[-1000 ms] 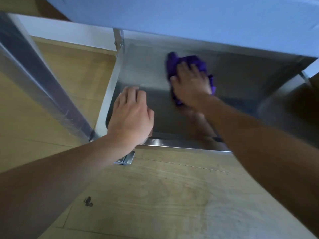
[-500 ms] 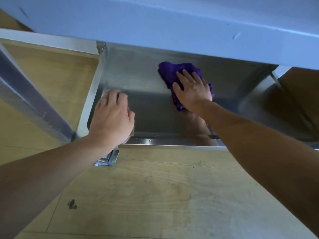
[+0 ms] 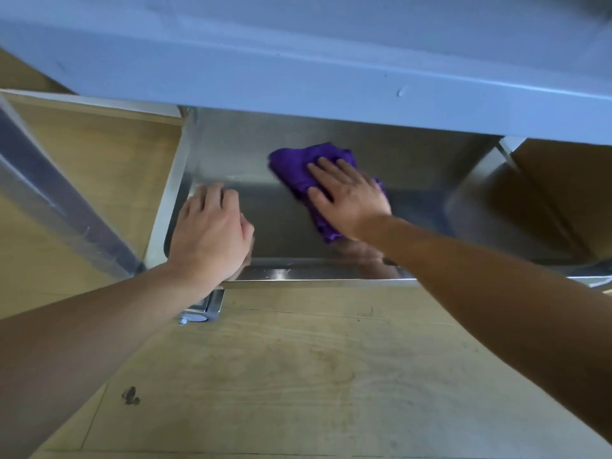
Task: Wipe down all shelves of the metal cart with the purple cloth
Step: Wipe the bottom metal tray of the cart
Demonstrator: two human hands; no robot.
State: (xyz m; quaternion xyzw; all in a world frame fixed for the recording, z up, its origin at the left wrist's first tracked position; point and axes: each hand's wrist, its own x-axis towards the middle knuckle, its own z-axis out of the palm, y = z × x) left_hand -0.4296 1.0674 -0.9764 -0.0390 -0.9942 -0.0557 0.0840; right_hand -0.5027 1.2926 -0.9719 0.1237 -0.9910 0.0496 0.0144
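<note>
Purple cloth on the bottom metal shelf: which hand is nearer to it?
Right. The right hand presses flat on the crumpled purple cloth; the left hand rests apart from it, on the shiny metal shelf near its front left corner.

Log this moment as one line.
phase: wiping lower shelf | right hand: flat, pressing purple cloth | left hand: resting on shelf, near-left corner

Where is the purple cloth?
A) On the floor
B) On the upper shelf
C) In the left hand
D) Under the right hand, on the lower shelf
D: the right hand presses the cloth flat on the lower shelf with straight fingers, while the left hand rests on the shelf without any cloth.
</note>
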